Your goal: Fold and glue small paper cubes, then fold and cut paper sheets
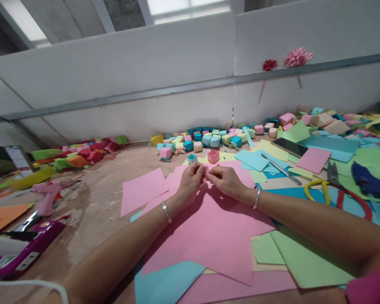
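My left hand (pixel 191 181) and my right hand (pixel 224 179) meet over large sheets of pink paper (pixel 196 245). Both are closed, fingertips pinching a small piece of pink paper (pixel 206 172) between them, most of it hidden by the fingers. Just beyond the fingertips stand a small open pink paper box (pixel 213 156) and a small open light-blue paper box (pixel 192 158). Left of my left hand lies another pink sheet (pixel 144 189).
Small coloured paper boxes (pixel 205 137) line the wall. On the right lie scissors (pixel 337 185), a pen-like tool (pixel 281 169), a phone (pixel 289 147) and a blue glue gun (pixel 372 179). On the left are a pink glue gun (pixel 47 196) and a purple device (pixel 31 245).
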A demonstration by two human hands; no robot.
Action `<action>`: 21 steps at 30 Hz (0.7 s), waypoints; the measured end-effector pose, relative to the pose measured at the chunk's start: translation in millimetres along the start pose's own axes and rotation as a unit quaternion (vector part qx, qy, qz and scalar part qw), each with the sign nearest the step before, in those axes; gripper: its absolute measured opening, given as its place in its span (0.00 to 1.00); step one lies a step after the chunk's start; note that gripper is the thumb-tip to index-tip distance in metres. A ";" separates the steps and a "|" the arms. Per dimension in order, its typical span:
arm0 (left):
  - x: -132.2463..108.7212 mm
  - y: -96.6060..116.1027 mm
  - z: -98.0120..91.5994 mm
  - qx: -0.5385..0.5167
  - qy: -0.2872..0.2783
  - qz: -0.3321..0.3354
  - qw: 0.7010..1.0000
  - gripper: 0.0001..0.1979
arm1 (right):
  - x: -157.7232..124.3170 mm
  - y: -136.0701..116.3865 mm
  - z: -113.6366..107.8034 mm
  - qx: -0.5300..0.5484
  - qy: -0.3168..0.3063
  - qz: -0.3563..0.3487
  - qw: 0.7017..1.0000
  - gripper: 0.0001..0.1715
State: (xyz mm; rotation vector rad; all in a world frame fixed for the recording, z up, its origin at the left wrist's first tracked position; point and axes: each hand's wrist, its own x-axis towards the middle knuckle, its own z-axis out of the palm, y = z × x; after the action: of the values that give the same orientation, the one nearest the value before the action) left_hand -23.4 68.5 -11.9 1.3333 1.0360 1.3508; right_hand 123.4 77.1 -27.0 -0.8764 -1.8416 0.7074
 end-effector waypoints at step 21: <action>0.6 -0.5 -8.8 -0.106 -0.111 -0.089 0.984 0.17 | 6.5 17.1 -7.6 -0.129 0.078 -0.108 0.983 0.09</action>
State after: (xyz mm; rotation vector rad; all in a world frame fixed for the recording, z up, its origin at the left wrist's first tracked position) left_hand -32.2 69.6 -12.7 1.1719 0.8149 1.1175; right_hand 133.0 92.9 -33.9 -0.8538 -1.8761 0.2598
